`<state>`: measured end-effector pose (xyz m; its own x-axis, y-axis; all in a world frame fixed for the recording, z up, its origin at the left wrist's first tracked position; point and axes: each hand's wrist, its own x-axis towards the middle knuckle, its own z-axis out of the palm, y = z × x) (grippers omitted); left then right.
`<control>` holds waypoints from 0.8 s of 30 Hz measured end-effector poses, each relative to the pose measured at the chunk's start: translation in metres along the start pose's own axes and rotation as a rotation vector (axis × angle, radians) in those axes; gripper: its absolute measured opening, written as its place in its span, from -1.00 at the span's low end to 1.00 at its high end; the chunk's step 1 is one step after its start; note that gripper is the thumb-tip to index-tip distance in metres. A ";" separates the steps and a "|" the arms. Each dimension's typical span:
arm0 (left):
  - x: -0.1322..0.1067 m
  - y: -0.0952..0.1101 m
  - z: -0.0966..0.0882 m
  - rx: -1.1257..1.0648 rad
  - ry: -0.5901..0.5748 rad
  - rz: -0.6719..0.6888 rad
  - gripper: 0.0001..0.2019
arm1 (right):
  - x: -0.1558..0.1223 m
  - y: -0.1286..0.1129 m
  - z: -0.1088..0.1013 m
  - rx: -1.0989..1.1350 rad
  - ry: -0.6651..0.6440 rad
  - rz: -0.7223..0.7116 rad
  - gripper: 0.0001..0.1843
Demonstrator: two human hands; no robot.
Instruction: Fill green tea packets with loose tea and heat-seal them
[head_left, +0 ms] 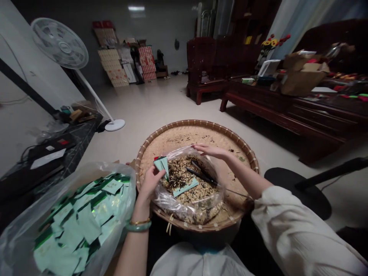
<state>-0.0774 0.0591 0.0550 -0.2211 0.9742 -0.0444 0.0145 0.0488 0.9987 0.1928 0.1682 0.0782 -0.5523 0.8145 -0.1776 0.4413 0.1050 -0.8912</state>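
Between the thumb and fingers of my left hand [151, 179] is a light green packet [162, 165], at the left rim of a clear plastic bag [186, 209]. My right hand [209, 150] lies with fingers stretched out along the bag's far rim. Inside the bag is a loose dry mix [181, 168] of pale and dark bits. A dark long-handled tool [202, 175], which looks like scissors or tongs, rests on the mix beside a narrow light green strip [186, 188]. The bag stands in a round woven bamboo tray [238, 153].
At the left, a large plastic bag [126, 172] holds many light green packets [89, 222]. A white standing fan [115, 124] is beyond it. A dark wooden table [258, 103] bears a cardboard box [301, 82]. A black round base [299, 191] stands right of the tray.
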 end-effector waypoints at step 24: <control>-0.056 -0.008 0.008 0.013 -0.093 -0.071 -0.51 | -0.033 0.057 0.069 -0.724 0.129 0.093 -0.20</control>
<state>-0.0571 0.0058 0.0492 -0.1310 0.9844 -0.1176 0.0151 0.1206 0.9926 0.1879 0.1079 0.0046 -0.4222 0.8943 -0.1482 0.8626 0.3461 -0.3690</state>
